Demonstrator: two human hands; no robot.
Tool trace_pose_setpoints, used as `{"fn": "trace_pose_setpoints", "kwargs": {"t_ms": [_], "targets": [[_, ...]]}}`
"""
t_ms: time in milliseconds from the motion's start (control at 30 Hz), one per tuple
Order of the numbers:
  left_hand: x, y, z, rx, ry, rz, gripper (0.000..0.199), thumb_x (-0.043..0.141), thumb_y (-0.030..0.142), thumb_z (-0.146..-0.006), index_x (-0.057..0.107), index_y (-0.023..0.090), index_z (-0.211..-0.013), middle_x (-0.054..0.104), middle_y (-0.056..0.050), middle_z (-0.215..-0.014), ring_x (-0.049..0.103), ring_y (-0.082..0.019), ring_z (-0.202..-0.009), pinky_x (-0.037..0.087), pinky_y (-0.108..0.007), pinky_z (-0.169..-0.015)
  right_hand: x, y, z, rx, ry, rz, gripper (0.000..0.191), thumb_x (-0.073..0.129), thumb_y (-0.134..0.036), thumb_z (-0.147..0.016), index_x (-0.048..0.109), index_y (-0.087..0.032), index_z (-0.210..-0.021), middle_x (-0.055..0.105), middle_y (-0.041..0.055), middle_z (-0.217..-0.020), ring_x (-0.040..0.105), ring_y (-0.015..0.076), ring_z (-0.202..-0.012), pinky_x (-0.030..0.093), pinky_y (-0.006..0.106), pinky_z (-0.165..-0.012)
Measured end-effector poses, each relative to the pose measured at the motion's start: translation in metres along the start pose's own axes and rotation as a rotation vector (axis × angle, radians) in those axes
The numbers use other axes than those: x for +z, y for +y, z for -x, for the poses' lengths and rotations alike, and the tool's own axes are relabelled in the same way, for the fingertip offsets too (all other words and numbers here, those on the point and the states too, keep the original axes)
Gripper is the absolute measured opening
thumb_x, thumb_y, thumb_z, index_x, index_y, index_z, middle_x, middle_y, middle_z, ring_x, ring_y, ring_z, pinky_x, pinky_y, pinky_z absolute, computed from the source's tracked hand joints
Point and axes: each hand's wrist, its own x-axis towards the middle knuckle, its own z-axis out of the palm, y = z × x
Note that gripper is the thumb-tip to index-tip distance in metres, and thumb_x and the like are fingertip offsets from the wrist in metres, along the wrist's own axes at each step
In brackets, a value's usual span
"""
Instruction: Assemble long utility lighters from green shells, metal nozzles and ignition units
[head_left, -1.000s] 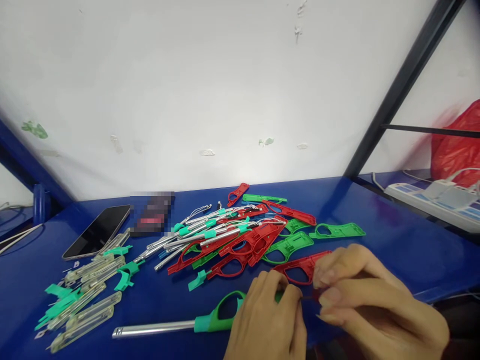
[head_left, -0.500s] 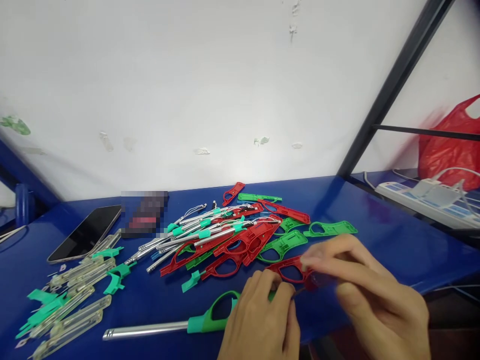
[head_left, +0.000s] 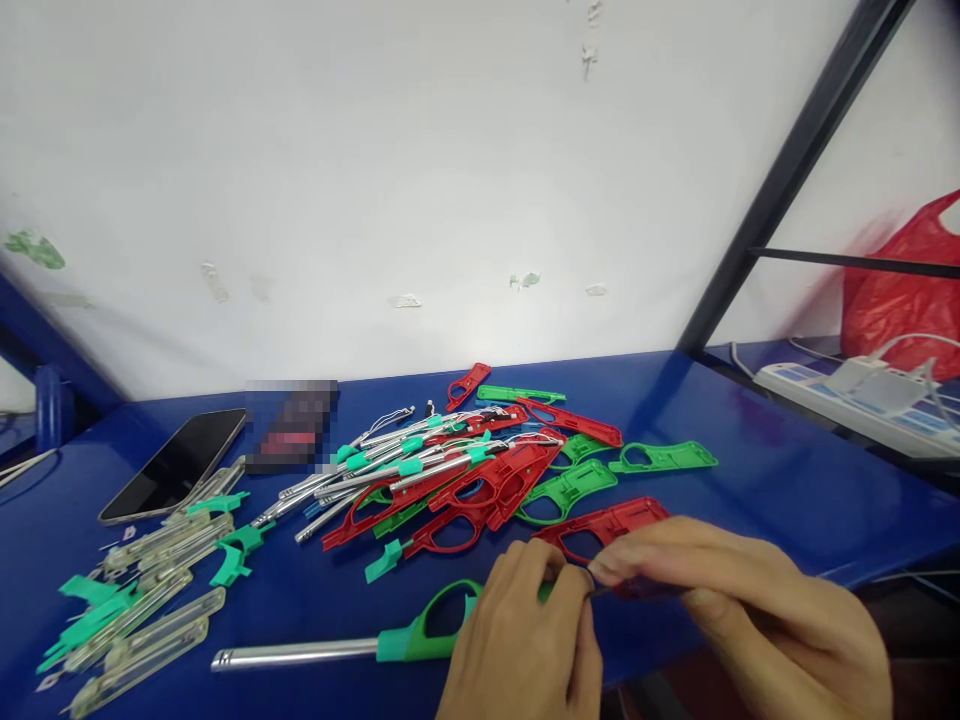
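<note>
A green long-necked lighter (head_left: 427, 640) with a silver tube lies along the table's front, tube pointing left. My left hand (head_left: 521, 635) is closed over its handle and covers most of it. At the handle's right end, my right hand (head_left: 757, 615) is closed with fingers pinched around a thin tool with a dark red handle (head_left: 637, 587), which looks like a screwdriver. Its thin shaft points at the lighter handle beside my left fingers; the tip is hidden. Just behind the fingers lies a red handle shell (head_left: 630, 516).
Silver lighter tubes (head_left: 420, 465) and red and green shells (head_left: 570, 490) are piled mid-table. Clear fuel tanks (head_left: 154, 635) and teal triggers (head_left: 238, 550) lie left, near a phone (head_left: 176, 465) and a dark pixelated item (head_left: 292, 430). A power strip (head_left: 862, 405) stands right.
My right hand has turned lower and flatter, its fingertips closer to my left hand and the lighter's handle. My left hand and the lighter have hardly moved.
</note>
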Motion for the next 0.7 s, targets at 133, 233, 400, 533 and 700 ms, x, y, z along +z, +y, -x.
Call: {"fn": "trace_pose_setpoints", "kwargs": {"t_ms": [133, 233, 400, 533, 700], "targets": [[-0.001, 0.001, 0.000, -0.016, -0.001, -0.003, 0.024, 0.041, 0.012, -0.096, 0.059, 0.024, -0.107, 0.068, -0.007, -0.106, 0.072, -0.026, -0.091, 0.065, -0.041, -0.069, 0.004, 0.001, -0.004, -0.047, 0.145, -0.030, 0.005, 0.081, -0.023, -0.092, 0.081, -0.027, -0.089, 0.076, 0.0014, -0.076, 0.071, 0.0178, -0.069, 0.063, 0.027, -0.061], [-0.001, 0.002, 0.000, -0.021, 0.003, 0.000, 0.026, 0.042, 0.010, -0.095, 0.060, 0.024, -0.106, 0.068, -0.007, -0.106, 0.072, -0.026, -0.092, 0.065, -0.042, -0.070, 0.002, 0.002, -0.003, -0.034, 0.113, 0.032, 0.013, 0.075, -0.038, -0.098, 0.084, -0.028, -0.096, 0.075, 0.0042, -0.082, 0.073, 0.0193, -0.077, 0.064, 0.028, -0.065], [0.001, -0.003, 0.002, 0.001, -0.014, -0.003, 0.024, 0.042, 0.011, -0.097, 0.059, 0.025, -0.109, 0.068, -0.006, -0.109, 0.071, -0.025, -0.096, 0.065, -0.040, -0.076, -0.002, 0.001, 0.003, 0.020, 0.008, 0.025, 0.020, 0.066, -0.029, -0.104, 0.081, -0.034, -0.115, 0.084, 0.0019, -0.095, 0.081, 0.0201, -0.085, 0.068, 0.028, -0.075], [0.001, -0.005, 0.003, 0.007, -0.012, -0.016, 0.028, 0.045, 0.010, -0.094, 0.060, 0.025, -0.111, 0.068, -0.006, -0.108, 0.071, -0.025, -0.095, 0.064, -0.039, -0.073, 0.006, -0.001, -0.006, -0.030, 0.187, -0.048, 0.005, 0.085, -0.025, -0.089, 0.081, -0.027, -0.086, 0.074, 0.0014, -0.072, 0.071, 0.0185, -0.065, 0.063, 0.027, -0.057], [0.002, -0.005, 0.002, 0.009, 0.000, -0.017, 0.024, 0.045, 0.010, -0.096, 0.062, 0.025, -0.107, 0.068, -0.005, -0.108, 0.070, -0.022, -0.096, 0.064, -0.036, -0.078, -0.002, -0.002, -0.002, 0.055, 0.045, 0.117, 0.025, 0.065, -0.044, -0.104, 0.085, -0.032, -0.110, 0.084, 0.0062, -0.101, 0.080, 0.0228, -0.091, 0.068, 0.029, -0.074]]}}
